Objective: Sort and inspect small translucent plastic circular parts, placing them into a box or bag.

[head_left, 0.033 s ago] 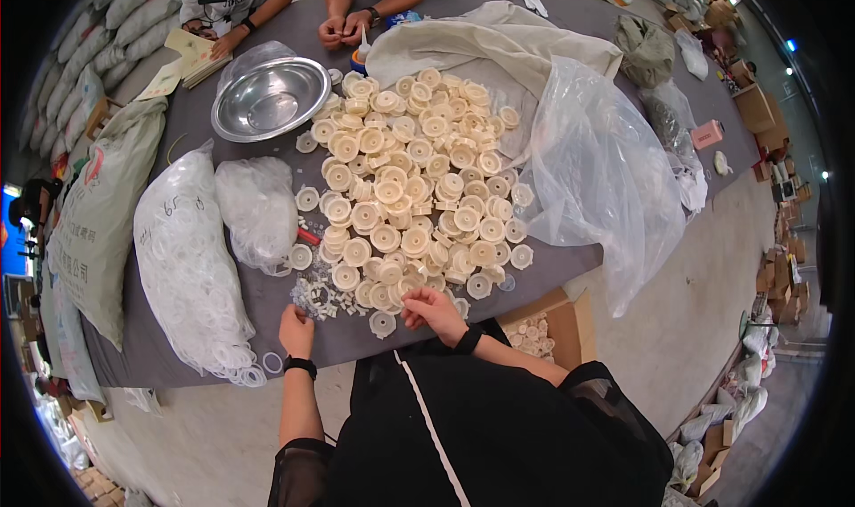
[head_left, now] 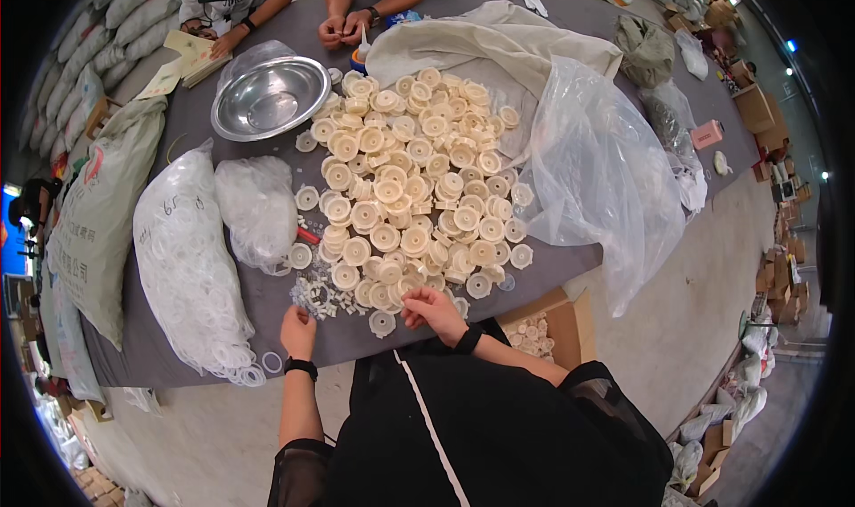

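A large heap of cream round plastic caps [head_left: 389,192] covers the middle of the table. At its near edge is my right hand [head_left: 431,313], thumb and fingers drawn together against the lowest caps; anything between them is too small to make out. My left hand [head_left: 298,331] rests at the near left edge of a scatter of small white and clear plastic pieces [head_left: 331,298]. Its fingers are bent inward with the tips among these pieces, and what they pinch is hidden. A single cap [head_left: 382,323] lies between my two hands.
Left of the heap are a bag of clear rings [head_left: 185,257], a smaller clear bag [head_left: 256,208] and a steel basin [head_left: 270,100]. Plastic sheeting [head_left: 606,177] lies right. Below the table edge stands a carton [head_left: 570,324] of caps. Two people sit opposite.
My left hand has shifted very slightly to the right at the small pieces. My right hand stays in place.
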### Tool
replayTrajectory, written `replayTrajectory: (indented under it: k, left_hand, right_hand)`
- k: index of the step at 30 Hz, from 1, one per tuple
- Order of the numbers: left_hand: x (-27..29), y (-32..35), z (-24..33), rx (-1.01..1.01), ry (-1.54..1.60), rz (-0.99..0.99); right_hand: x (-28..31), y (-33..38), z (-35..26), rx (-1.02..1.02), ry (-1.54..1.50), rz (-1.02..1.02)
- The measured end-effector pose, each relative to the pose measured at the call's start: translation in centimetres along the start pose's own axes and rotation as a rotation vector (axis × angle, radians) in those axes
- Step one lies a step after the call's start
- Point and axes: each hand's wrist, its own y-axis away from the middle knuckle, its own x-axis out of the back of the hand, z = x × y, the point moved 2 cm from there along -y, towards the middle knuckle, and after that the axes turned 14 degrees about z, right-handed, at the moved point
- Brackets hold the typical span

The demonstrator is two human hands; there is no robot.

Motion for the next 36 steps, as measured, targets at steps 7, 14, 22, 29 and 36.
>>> replayTrajectory:
  k: [7,14,22,29,36]
  left_hand:
    - [-0.2,1.9,1.7,-0.008,-0.003,-0.033]
    - [-0.5,3.0,4.3,-0.165,0.088,-0.049]
    - [-2.6,2.6,5.4,-0.272,0.013,0.009]
    - [-1.8,2.9,5.8,-0.254,0.006,0.014]
    - [-1.6,1.9,7.5,-0.189,0.051,0.048]
  right_hand:
    - [-0.5,0.3,0.1,0.000,0.048,0.003]
    - [-0.1,0.0,0.6,-0.008,0.036,-0.005]
    - [0.4,0.3,0.2,0.008,0.049,-0.018]
    - [0.9,0.4,0.1,0.013,0.011,-0.002]
    - [1.1,0.4,0.3,-0.003,0.027,-0.007]
